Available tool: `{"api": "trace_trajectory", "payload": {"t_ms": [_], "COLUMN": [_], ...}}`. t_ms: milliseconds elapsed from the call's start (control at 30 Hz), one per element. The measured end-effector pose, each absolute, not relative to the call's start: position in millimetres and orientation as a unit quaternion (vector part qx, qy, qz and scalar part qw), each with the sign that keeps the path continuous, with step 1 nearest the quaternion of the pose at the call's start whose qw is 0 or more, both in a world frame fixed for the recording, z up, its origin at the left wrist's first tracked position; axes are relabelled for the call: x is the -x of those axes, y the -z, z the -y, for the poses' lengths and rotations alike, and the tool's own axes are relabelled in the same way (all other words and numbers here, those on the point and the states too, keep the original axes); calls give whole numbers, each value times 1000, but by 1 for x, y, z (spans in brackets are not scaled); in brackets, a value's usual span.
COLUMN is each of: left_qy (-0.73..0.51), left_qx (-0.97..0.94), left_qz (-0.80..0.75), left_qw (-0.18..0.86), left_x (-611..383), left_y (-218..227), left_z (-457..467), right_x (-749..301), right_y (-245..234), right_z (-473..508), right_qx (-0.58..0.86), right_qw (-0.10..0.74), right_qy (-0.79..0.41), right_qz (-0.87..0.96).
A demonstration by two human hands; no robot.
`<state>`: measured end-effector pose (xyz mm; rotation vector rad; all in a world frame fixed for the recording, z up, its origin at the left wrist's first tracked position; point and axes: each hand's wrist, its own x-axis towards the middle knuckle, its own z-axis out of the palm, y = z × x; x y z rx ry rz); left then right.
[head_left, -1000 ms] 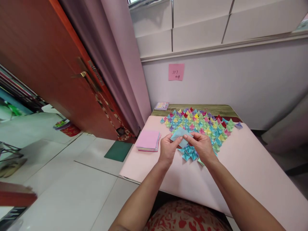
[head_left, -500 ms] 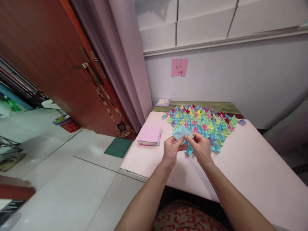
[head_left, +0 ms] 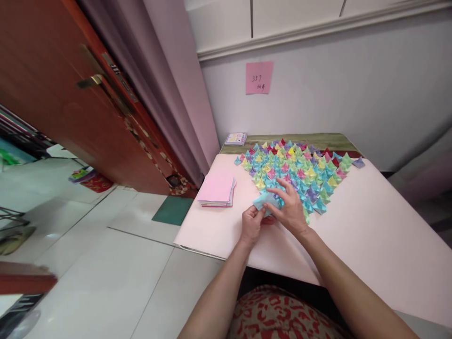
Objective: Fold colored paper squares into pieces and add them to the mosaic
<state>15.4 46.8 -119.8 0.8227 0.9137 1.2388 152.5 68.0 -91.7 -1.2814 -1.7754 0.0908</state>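
Observation:
A folded piece of light-blue origami paper (head_left: 263, 200) is pinched at its lower left by my left hand (head_left: 251, 227), thumb on top. My right hand (head_left: 293, 213) is at the paper's right side, its fingers spread and lifted, while the thumb reaches onto or very near the paper. Just beyond both hands lies a wide cluster of small folded paper pieces (head_left: 310, 173) in blue, green, yellow, pink, red and purple. Part of that cluster is hidden behind my right hand. Something reddish shows under the paper between my hands; I cannot make out what it is.
Left of my hands lies a stack of coloured paper sheets (head_left: 216, 188), pink on top, on the pink-covered table (head_left: 374, 226). A small printed pack (head_left: 236, 138) lies at the back left corner. A pink note (head_left: 259, 77) hangs on the wall. A wooden door (head_left: 116, 117) stands left.
My right hand has loosened its two-handed pinch and spread its fingers upward. My left hand keeps hold of the blue paper. The camera view has shifted slightly downward.

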Motion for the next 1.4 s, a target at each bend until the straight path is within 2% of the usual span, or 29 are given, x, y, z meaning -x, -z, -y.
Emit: {"api": "trace_trajectory", "payload": {"t_ms": [267,600,733,867,1000,1200,1267,1400], "left_qy": [-567,-606,-606,-601,-604,-570,-574,-577], "left_qx": [-330,-252,-246,-268,-270,-323,-369,-489], "left_qz": [-391,-387,-373,-385,-392,-430,-440,-449], "left_qw": [646,648,657,647,640,621,583,476], "left_x": [-10,-4,-5,-7,-12,-21,-20,-12], "left_y": [122,126,124,115,94,66,60,45], "left_z": [-49,-49,-49,-48,-43,-25,-20,-13], "right_x": [-144,-137,-137,-136,-137,-148,-154,-163], "right_y": [100,116,114,103,88,79,78,68], "right_z": [-60,-46,-43,-38,-34,-25,-22,-16], "right_qx": [460,452,427,462,512,481,482,504], "right_qw": [497,427,425,495,569,567,556,536], "right_qy": [27,38,29,-34,-166,-435,-445,-387], "right_qz": [736,782,797,735,621,508,510,556]}}
